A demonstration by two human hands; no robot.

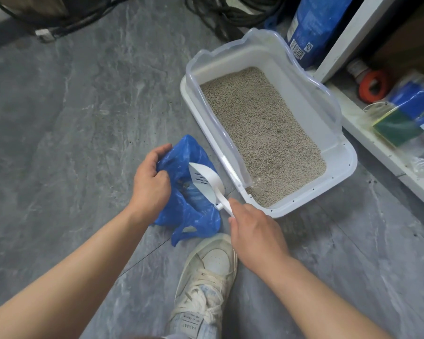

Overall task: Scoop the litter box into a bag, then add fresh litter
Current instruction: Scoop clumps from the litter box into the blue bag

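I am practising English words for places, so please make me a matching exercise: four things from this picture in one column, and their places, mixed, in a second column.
Things:
1. scoop
2. blue bag
3. litter box
4. shoe

Places:
A. on the floor beside a white shelf
B. in the left hand
C. in the right hand
D. below the bag, at the bottom of the picture

Pairs: 1-C, 2-B, 3-A, 4-D
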